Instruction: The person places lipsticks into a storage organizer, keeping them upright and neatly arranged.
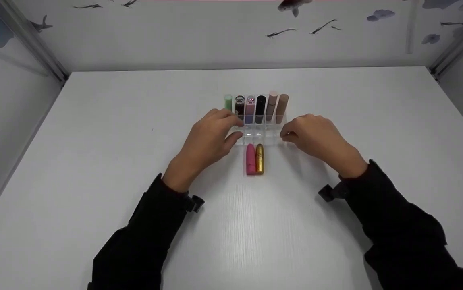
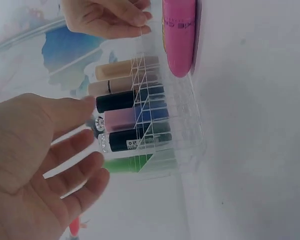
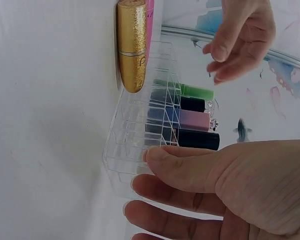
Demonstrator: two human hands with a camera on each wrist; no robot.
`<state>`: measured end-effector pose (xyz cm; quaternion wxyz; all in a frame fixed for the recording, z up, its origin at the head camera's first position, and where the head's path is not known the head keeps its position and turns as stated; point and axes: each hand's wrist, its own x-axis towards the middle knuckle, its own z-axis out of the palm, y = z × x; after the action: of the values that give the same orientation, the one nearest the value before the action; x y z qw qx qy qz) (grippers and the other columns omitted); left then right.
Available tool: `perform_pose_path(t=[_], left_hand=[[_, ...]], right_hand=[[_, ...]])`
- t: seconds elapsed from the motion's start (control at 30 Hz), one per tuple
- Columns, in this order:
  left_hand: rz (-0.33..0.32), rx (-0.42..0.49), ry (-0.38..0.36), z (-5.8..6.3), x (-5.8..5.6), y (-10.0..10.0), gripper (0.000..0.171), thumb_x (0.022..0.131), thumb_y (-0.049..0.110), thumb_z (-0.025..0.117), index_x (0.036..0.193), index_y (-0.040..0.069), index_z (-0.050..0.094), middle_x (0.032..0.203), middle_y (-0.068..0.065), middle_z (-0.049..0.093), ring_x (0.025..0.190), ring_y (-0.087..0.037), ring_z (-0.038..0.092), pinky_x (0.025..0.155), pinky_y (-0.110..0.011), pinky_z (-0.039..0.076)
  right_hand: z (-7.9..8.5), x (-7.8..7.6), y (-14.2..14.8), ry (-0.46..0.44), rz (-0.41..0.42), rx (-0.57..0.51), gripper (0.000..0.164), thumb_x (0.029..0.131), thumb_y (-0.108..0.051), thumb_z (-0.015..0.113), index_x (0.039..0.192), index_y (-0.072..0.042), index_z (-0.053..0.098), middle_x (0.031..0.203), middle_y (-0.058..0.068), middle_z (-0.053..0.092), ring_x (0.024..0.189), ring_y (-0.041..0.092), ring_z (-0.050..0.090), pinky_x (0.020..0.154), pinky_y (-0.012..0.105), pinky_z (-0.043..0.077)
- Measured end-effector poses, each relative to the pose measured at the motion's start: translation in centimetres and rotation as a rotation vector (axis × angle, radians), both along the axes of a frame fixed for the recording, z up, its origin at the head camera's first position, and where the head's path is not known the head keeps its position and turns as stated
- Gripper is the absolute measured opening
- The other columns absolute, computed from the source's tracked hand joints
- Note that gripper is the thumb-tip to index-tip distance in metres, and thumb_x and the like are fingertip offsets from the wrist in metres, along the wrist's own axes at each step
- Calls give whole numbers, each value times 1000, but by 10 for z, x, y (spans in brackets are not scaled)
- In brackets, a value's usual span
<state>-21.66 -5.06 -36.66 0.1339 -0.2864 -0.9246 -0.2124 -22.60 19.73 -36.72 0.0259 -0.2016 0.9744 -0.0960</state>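
A clear compartmented lipstick organizer (image 1: 260,131) stands on the table. Its back row holds several lipstick tubes, among them a green tube (image 1: 228,102), a pink and blue tube (image 1: 250,108), a black tube (image 1: 260,108) and a tan tube (image 1: 282,108). At the organizer's left end is my left hand (image 1: 211,135), thumb and fingers spread apart, holding nothing. My right hand (image 1: 316,137) is at the right end, thumb and fingertips beside the clear wall; firm contact cannot be told. A pink lipstick (image 1: 250,159) and a gold lipstick (image 1: 260,159) lie side by side in front.
The white table (image 1: 231,225) runs back to a pale wall (image 1: 199,40) printed with fish and plants. Side panels stand at left and right. Each wrist carries a small black camera (image 1: 194,204) on its dark sleeve.
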Motion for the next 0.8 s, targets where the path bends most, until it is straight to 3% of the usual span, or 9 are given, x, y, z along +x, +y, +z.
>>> perform_pose_path(t=[0.17,0.37,0.6,0.8], left_hand=[[68,-138,-64,-7,3,-3,16,85,14,69,100,10,74,99,-3,68,90,-19,59,78,-27,52],[111,-140,-88,-14,2,-4,16,84,15,71,99,11,75,98,-5,66,88,-19,60,74,-27,53],[224,-172,-140,-15,3,-4,15,87,16,68,100,17,74,91,-4,66,78,-18,60,69,-29,54],[208,-200,-148,-18,1,-3,16,90,14,64,102,15,74,92,-3,72,82,-18,66,73,-30,54]], right_hand=[[0,0,0,12,5,-4,13,85,-15,69,96,-14,76,91,2,73,80,18,66,65,36,52],[-2,0,0,12,5,-3,13,85,-15,69,96,-14,76,91,2,73,79,18,65,66,36,52],[-3,1,0,12,1,-5,13,85,-13,68,95,-16,76,90,0,73,77,17,64,60,33,50],[-2,1,-2,21,1,-1,14,85,-12,68,96,-14,76,90,2,73,76,17,64,61,33,50]])
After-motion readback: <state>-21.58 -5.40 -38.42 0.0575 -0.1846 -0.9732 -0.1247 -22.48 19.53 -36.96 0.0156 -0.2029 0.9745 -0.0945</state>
